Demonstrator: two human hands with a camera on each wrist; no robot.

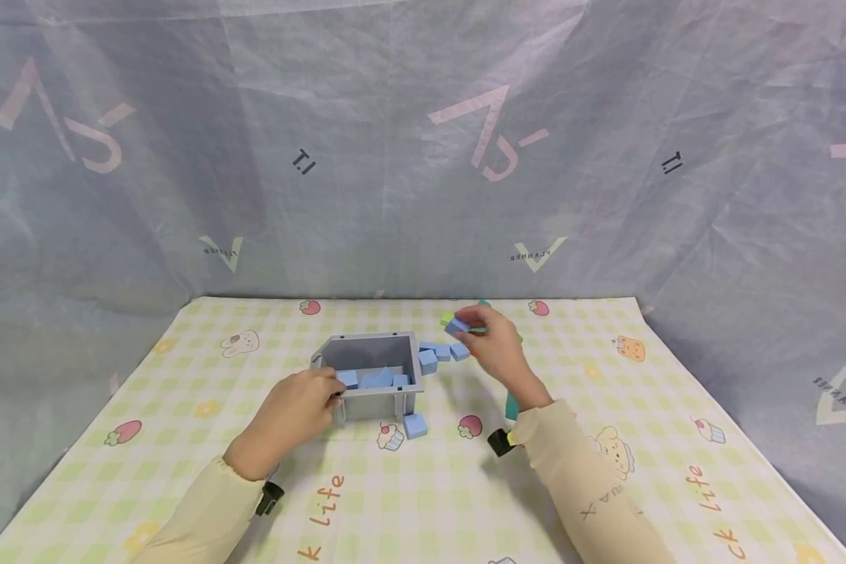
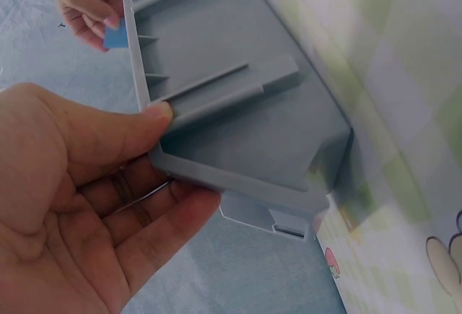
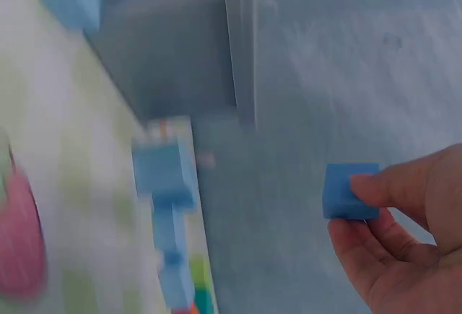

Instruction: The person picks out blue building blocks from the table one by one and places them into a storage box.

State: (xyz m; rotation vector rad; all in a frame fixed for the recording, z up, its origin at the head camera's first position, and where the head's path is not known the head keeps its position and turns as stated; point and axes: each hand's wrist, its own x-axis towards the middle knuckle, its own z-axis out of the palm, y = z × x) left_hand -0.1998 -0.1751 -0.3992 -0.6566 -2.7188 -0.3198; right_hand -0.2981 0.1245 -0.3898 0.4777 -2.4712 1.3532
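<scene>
A blue block [image 1: 457, 325] was pinched between the thumb and fingertips of the right hand [image 1: 497, 348], raised above the table toward its far edge, just right of the grey bin [image 1: 374, 376]. The left hand [image 1: 296, 411] gripped the bin's near-left wall, thumb on the rim and fingers curled beneath. Risks: so light a pinch could let the block slip among the loose blue blocks [image 1: 440, 354] beside the bin; a tilted bin might spill its contents.

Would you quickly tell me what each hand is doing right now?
Left hand: grips the near left corner of the grey bin.
Right hand: pinches a blue block, lifted off the table.
</scene>
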